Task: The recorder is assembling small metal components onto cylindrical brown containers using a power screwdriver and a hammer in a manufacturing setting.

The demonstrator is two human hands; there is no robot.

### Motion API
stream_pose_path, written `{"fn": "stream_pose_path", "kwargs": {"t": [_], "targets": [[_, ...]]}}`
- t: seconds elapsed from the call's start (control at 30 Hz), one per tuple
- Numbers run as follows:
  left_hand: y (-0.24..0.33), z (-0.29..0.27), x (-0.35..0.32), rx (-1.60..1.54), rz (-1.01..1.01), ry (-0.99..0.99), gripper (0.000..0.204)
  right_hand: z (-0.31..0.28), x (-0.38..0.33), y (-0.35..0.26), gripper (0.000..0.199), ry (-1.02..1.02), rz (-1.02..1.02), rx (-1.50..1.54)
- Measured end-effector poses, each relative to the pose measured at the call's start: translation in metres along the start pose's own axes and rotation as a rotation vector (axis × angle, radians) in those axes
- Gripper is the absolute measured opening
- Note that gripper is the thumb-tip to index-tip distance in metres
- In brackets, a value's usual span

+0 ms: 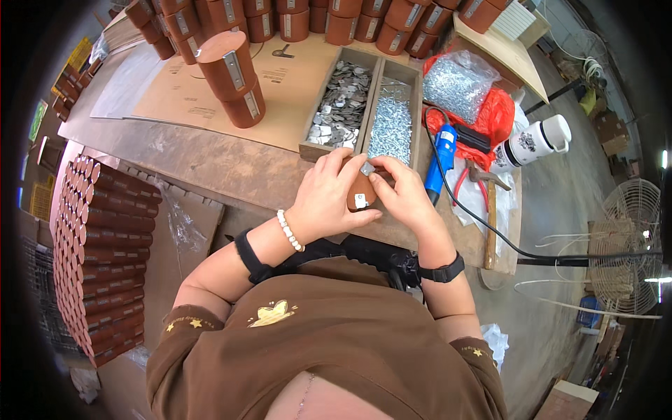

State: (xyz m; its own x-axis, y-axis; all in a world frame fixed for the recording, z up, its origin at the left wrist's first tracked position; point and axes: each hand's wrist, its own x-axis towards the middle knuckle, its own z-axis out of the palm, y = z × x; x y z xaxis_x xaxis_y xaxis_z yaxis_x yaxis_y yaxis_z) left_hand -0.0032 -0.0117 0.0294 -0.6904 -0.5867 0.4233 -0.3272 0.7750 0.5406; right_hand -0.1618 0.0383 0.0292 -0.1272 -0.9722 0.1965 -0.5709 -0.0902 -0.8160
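Brown round box [359, 192] sits between both hands just above the counter [231, 164], in front of the two wooden trays [364, 105]. In the head view, the left hand [323, 199] wraps its side, fingers closed on it; the right hand [402, 192] pinches a small metal plate [367, 168] against its top edge. The box looks light, stiff and smooth, so a grip around the curved wall seems surest. The plate is tiny and likely slippery; fingertips at its edges suit it.

Left hand [323, 199] curled in a grip, right hand [400, 192] pinching beside it
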Motion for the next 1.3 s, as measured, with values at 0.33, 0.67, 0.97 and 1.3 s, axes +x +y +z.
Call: {"fn": "stream_pose_path", "kwargs": {"t": [0.33,0.67,0.97,1.3], "targets": [[-0.017,-0.028,0.005,-0.007,0.031,-0.274,0.065,-0.025,-0.017,0.054,0.028,0.102,0.242,-0.886],[-0.001,-0.009,-0.009,0.134,-0.127,-0.099,0.069,-0.018,-0.016,0.064,0.032,0.034,0.187,-0.981],[-0.016,-0.026,-0.015,0.2,-0.016,-0.119,0.06,-0.032,-0.017,0.062,0.029,0.073,0.127,-1.024],[-0.017,-0.015,-0.028,-0.005,-0.142,0.047,0.058,-0.015,-0.015,0.05,0.038,-0.035,0.288,-1.048]]}}
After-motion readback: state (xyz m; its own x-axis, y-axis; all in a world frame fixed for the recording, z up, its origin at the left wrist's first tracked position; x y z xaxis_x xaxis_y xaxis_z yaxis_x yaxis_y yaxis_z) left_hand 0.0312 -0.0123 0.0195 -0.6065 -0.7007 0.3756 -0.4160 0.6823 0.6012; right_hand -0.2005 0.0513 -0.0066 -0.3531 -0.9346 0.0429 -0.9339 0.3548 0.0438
